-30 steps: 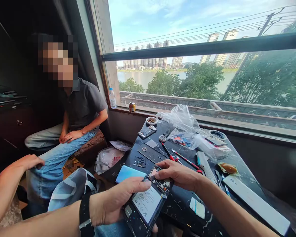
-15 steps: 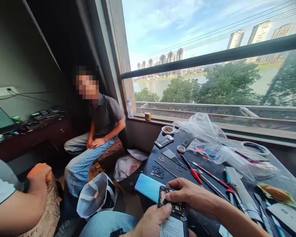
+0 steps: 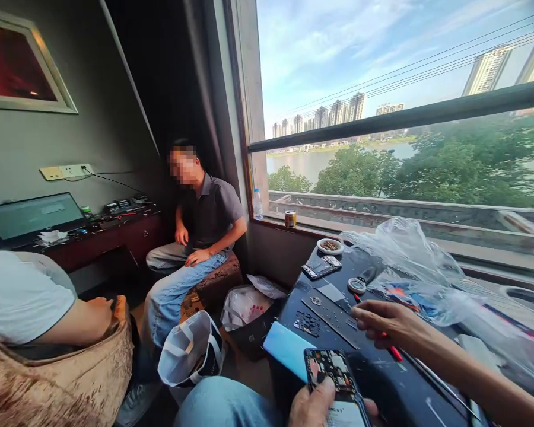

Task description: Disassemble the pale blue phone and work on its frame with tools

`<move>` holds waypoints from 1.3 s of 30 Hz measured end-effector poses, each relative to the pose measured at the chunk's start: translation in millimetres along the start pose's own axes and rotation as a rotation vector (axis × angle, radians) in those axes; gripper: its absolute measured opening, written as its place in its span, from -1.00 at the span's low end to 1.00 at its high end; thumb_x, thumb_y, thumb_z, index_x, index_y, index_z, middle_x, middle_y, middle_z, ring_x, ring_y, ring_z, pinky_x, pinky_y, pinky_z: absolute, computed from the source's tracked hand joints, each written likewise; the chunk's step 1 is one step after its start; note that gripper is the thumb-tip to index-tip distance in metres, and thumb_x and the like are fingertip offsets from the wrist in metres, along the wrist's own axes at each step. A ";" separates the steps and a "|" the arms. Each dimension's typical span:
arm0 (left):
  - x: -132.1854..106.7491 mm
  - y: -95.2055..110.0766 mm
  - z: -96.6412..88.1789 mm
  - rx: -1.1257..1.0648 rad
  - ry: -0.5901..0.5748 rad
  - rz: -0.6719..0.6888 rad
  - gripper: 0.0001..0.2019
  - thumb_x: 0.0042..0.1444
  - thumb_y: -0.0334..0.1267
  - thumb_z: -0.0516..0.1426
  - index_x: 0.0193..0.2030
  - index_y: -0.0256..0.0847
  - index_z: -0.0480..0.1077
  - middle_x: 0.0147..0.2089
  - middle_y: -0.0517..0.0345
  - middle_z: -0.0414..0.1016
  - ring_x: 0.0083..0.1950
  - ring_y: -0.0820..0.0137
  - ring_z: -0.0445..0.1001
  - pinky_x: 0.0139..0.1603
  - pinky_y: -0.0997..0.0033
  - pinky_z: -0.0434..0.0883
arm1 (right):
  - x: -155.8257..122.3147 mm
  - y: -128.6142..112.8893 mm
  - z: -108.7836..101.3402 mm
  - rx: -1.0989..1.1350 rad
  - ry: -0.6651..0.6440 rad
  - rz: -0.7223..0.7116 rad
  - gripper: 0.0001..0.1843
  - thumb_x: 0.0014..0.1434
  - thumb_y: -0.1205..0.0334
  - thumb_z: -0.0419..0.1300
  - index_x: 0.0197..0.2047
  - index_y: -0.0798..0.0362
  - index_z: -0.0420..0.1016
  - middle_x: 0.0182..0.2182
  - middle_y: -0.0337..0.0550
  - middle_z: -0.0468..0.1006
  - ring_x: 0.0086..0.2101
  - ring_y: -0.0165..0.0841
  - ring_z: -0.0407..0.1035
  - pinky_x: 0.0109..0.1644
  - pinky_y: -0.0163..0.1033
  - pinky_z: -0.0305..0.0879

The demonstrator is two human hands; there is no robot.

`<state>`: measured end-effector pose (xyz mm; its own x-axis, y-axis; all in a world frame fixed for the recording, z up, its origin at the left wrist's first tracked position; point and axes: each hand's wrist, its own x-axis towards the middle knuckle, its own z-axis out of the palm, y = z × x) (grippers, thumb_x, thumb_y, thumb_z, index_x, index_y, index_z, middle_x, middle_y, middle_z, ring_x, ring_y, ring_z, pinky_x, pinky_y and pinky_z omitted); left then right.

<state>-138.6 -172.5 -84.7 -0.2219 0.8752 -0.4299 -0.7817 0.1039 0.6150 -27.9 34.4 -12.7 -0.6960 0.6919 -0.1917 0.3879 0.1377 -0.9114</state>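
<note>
At the six o'clock edge of the view, the left hand [image 3: 311, 409] was closed around the lower part of an opened phone [image 3: 331, 370], thumb laid across its face, with the bare circuit board at the phone's top pointing toward twelve o'clock. The phone was held over the near edge of a dark table [image 3: 382, 391]. Just at the phone's ten o'clock lay a blue back cover [image 3: 285, 350], overhanging the table corner. At the phone's two o'clock, the right hand [image 3: 385, 323] hovered palm down over the table, fingers loosely bent; a red-handled tool [image 3: 396, 354] ran beneath it, and whether the fingers gripped that tool could not be told. At eleven o'clock of that hand sat a cluster of small parts [image 3: 308, 324], and at twelve o'clock of it a tape roll [image 3: 357, 286], with two dark handsets [image 3: 321, 267] beyond. A crumpled clear plastic bag [image 3: 404, 249] covered the table from the hand's one o'clock outward. On the floor at the phone's nine o'clock stood a white bag [image 3: 189, 350]. Farther off at eleven o'clock a seated person [image 3: 204, 225] in jeans rested both hands on the lap. On the sill behind stood a can [image 3: 290, 219] and a water bottle [image 3: 257, 204]. At far nine o'clock another person's white sleeve [image 3: 18, 296] showed, with an open laptop [image 3: 31, 214] beyond.
</note>
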 end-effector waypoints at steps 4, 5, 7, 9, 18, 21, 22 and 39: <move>-15.7 24.6 14.7 -0.004 0.141 -0.064 -0.53 0.18 -0.06 0.25 0.06 -0.44 0.39 -0.07 -0.34 0.65 -0.35 0.12 0.65 -0.33 0.22 0.55 | 21.7 -1.2 -20.2 -0.326 0.157 -0.027 -0.70 0.08 -0.03 0.24 -0.36 0.07 0.54 -0.58 -0.24 0.43 -0.52 -0.38 0.30 -0.43 -0.28 0.23; -16.2 29.9 14.1 0.010 0.145 -0.098 -0.53 0.19 -0.08 0.24 0.06 -0.46 0.39 -0.07 -0.35 0.64 -0.35 0.12 0.66 -0.34 0.22 0.56 | 27.2 0.2 -20.7 -0.386 0.188 -0.016 -0.77 0.09 0.07 0.24 -0.35 0.06 0.56 -0.56 -0.23 0.47 -0.50 -0.37 0.33 -0.40 -0.28 0.22; -15.1 36.9 9.3 0.012 0.142 -0.164 -0.53 0.22 -0.09 0.23 0.12 -0.43 0.37 -0.03 -0.32 0.64 -0.29 0.12 0.67 -0.28 0.21 0.58 | 36.8 4.6 -16.9 -0.494 0.237 -0.018 -0.85 0.11 0.18 0.23 -0.33 0.05 0.59 -0.48 -0.19 0.55 -0.43 -0.35 0.39 -0.34 -0.28 0.22; -13.0 38.9 2.8 -0.006 0.148 -0.231 -0.52 0.24 -0.10 0.23 0.16 -0.41 0.35 -0.02 -0.29 0.64 -0.26 0.10 0.68 -0.25 0.20 0.59 | 43.1 9.1 -9.4 -0.588 0.263 -0.028 -0.86 0.13 0.23 0.23 -0.29 0.05 0.62 -0.40 -0.14 0.61 -0.37 -0.31 0.42 -0.31 -0.27 0.20; -3.9 27.9 -11.7 -0.110 0.123 -0.376 -0.33 0.28 -0.04 0.17 0.38 -0.43 0.16 -0.05 -0.33 0.65 -0.25 0.06 0.69 -0.24 0.20 0.58 | 67.1 9.5 16.8 -0.810 0.197 -0.135 -0.78 0.24 0.24 0.19 -0.18 -0.05 0.71 -0.26 -0.13 0.66 -0.25 -0.28 0.49 -0.25 -0.31 0.20; -3.8 25.0 -13.9 -0.101 0.123 -0.386 -0.35 0.29 -0.04 0.15 0.37 -0.47 0.19 -0.09 -0.33 0.66 -0.26 0.07 0.68 -0.23 0.20 0.57 | 76.7 5.7 26.1 -0.832 0.155 -0.174 -0.76 0.27 0.24 0.19 -0.15 -0.08 0.72 -0.20 -0.13 0.66 -0.22 -0.30 0.50 -0.21 -0.34 0.23; -4.1 24.2 -14.1 -0.095 0.131 -0.383 -0.36 0.30 -0.04 0.15 0.35 -0.48 0.22 -0.10 -0.32 0.66 -0.27 0.08 0.68 -0.22 0.21 0.57 | 78.8 5.0 28.9 -0.838 0.148 -0.180 -0.76 0.28 0.25 0.19 -0.14 -0.08 0.72 -0.18 -0.12 0.66 -0.21 -0.30 0.51 -0.20 -0.34 0.24; -19.1 40.1 19.3 0.023 0.283 -0.383 -0.28 0.31 0.21 -0.03 0.11 -0.54 0.50 -0.27 -0.34 0.67 -0.38 0.18 0.63 -0.36 0.33 0.50 | 69.5 11.8 23.5 -0.870 0.230 -0.145 -0.72 0.32 0.23 0.13 -0.06 -0.05 0.67 -0.14 -0.10 0.62 -0.23 -0.30 0.48 -0.23 -0.30 0.20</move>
<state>-154.5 -175.9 -39.0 -0.0727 0.6087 -0.7901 -0.8259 0.4073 0.3898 -86.0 67.4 -45.4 -0.6717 0.7379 0.0657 0.6903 0.6556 -0.3061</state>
